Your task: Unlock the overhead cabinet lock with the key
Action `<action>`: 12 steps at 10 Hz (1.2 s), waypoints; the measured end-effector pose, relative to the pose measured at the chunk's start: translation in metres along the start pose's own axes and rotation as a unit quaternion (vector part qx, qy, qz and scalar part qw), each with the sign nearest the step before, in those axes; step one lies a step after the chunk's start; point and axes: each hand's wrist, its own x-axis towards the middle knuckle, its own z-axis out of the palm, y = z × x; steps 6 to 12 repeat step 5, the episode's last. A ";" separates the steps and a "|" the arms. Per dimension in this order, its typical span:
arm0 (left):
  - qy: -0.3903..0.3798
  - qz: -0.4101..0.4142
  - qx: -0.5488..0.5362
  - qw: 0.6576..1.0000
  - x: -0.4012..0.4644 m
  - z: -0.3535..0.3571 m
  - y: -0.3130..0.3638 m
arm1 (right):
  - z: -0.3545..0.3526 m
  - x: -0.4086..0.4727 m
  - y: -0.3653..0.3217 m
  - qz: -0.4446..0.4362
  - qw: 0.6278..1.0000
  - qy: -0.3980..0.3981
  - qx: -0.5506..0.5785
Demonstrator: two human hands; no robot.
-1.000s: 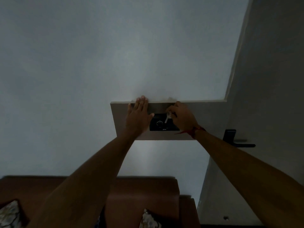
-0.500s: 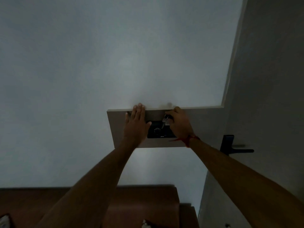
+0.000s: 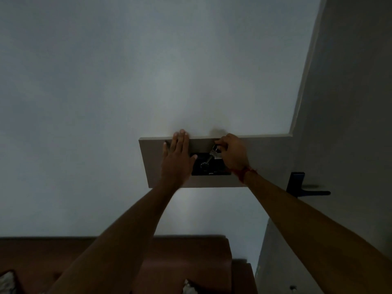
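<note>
A beige overhead cabinet panel sits high on the wall under the ceiling. In its middle is a black lock plate with a round keyhole. A silver key slants from the keyhole up into my right hand, whose fingers pinch the key's head. A red thread circles that wrist. My left hand lies flat with fingers together on the panel, just left of the lock plate, its thumb touching the plate's edge.
A grey door with a dark lever handle stands at the right. A brown wooden headboard runs along the bottom, with patterned cushions at its foot. White wall and ceiling fill the remaining view.
The view has tilted slightly, so the panel sits lower in frame. My right hand has drawn back a little, and more of the key now shows between it and the keyhole. The left hand stays pressed flat.
</note>
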 end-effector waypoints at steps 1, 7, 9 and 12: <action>0.013 -0.007 0.008 1.000 -0.001 0.006 -0.008 | 0.005 0.002 -0.001 -0.017 0.999 -0.019 -0.022; -0.032 0.003 0.047 0.998 -0.003 0.014 0.002 | -0.001 -0.021 0.012 -0.002 0.990 -0.063 -0.122; -0.032 0.003 0.047 0.998 -0.003 0.014 0.002 | -0.001 -0.021 0.012 -0.002 0.990 -0.063 -0.122; -0.032 0.003 0.047 0.998 -0.003 0.014 0.002 | -0.001 -0.021 0.012 -0.002 0.990 -0.063 -0.122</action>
